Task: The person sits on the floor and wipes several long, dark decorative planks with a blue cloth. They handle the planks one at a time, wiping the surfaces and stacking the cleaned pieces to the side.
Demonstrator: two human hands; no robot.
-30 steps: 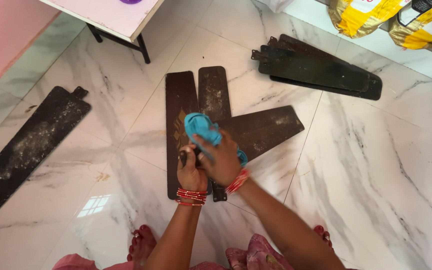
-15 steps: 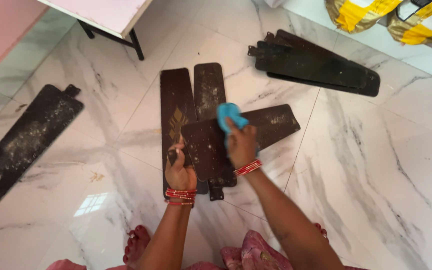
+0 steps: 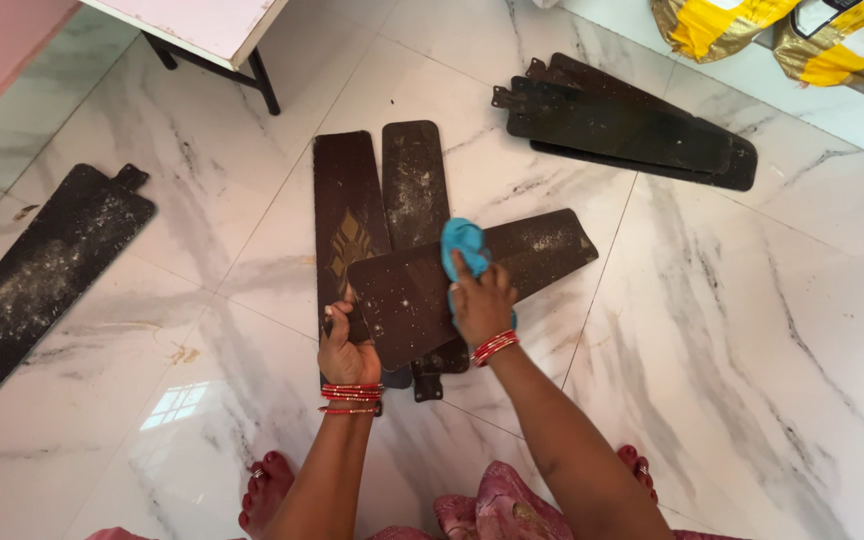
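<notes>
While gripped at its near left edge by left hand [image 3: 345,350], fingers clamped: dusty brown fan blade [image 3: 407,300], slanting across two more blades [image 3: 382,200] on marble floor [image 3: 752,330]. Right hand [image 3: 480,300], fingers closed on blue cloth [image 3: 464,245], pressing onto blade.

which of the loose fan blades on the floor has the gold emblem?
The brown fan blade with the gold emblem, lying lengthwise just left of the dusty plain blade and reaching the left hand. The others show only dust, no ornament.
</notes>
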